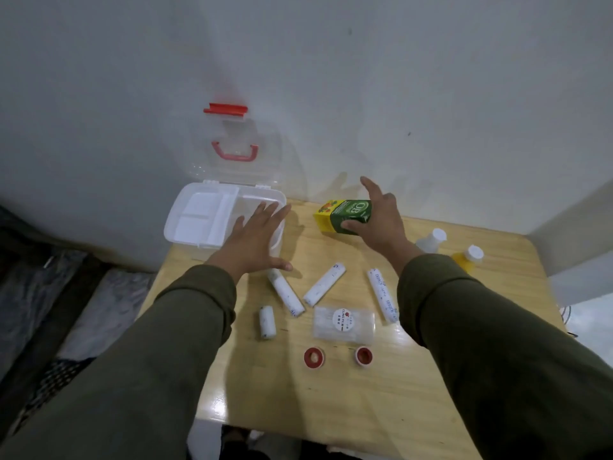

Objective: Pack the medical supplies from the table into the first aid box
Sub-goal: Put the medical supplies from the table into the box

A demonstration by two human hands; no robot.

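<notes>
First aid box [185,224], translucent plastic, lid up; left hand [255,240] flat, fingers spread; right hand [381,217] grips glossy carton [335,214].

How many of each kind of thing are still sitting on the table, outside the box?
Bandage rolls: 4
Red tape rolls: 2
Bottles: 2
Clear packet: 1
Green carton: 1
Total: 10

Wall [365,78]: I see it plain grey-white, scuffed, at 12 o'clock.
Desk [331,410]: pale glossy wood, centre.
Floor [49,310]: dark, at 8 o'clock.
</notes>
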